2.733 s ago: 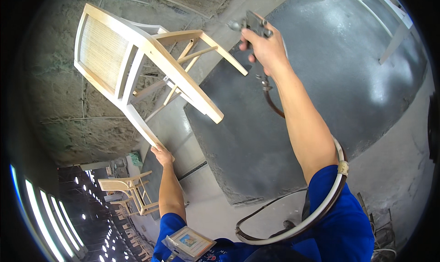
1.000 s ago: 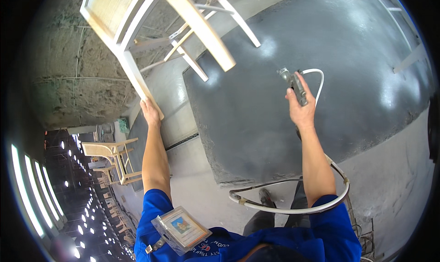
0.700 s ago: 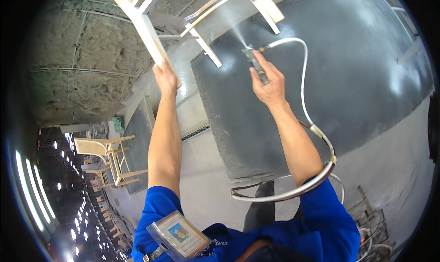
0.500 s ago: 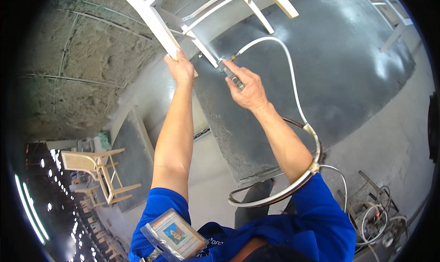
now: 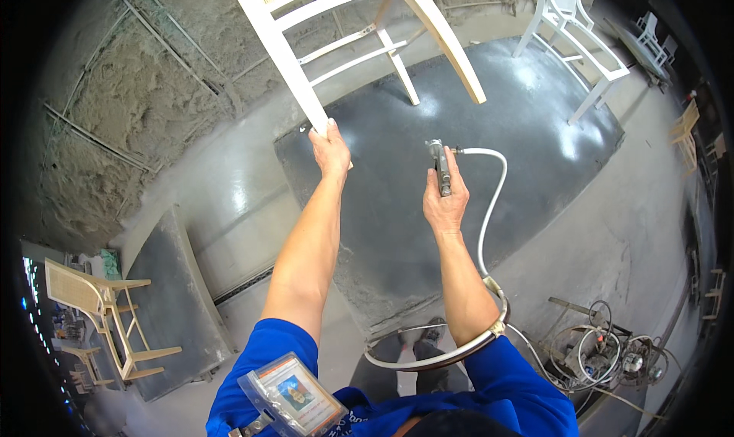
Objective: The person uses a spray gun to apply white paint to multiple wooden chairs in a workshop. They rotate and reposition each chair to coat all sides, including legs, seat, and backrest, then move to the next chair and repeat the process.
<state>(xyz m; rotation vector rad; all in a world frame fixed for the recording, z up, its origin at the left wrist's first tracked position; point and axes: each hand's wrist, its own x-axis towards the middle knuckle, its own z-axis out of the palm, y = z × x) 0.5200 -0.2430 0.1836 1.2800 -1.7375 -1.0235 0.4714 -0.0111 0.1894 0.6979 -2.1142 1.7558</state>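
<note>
My left hand (image 5: pixel 330 152) is closed around the lower end of a wooden chair's (image 5: pixel 269 43) leg and holds the chair raised at a tilt. White coating covers part of that leg, while the leg on the right still shows pale wood. To the right of it, my right hand (image 5: pixel 446 201) grips a metal spray gun (image 5: pixel 441 169), its head pointing away from me and apart from the chair. From the gun a white hose (image 5: pixel 501 185) curves down and loops around my right forearm. The chair's upper end is cut off by the frame's top.
A dark, worn platform (image 5: pixel 397 246) spreads beneath the chair. On its far right stands a white-coated chair (image 5: pixel 577 47). An unpainted chair (image 5: pixel 115 315) is at left on another dark board. Coiled hoses and machinery (image 5: pixel 592 353) lie at lower right. A rough, coated wall (image 5: pixel 99 116) rises at left.
The spray gun has moved from close beside a chair leg to the right, apart from the chair. My view has shifted, showing more of the white chair. Left grip stays.
</note>
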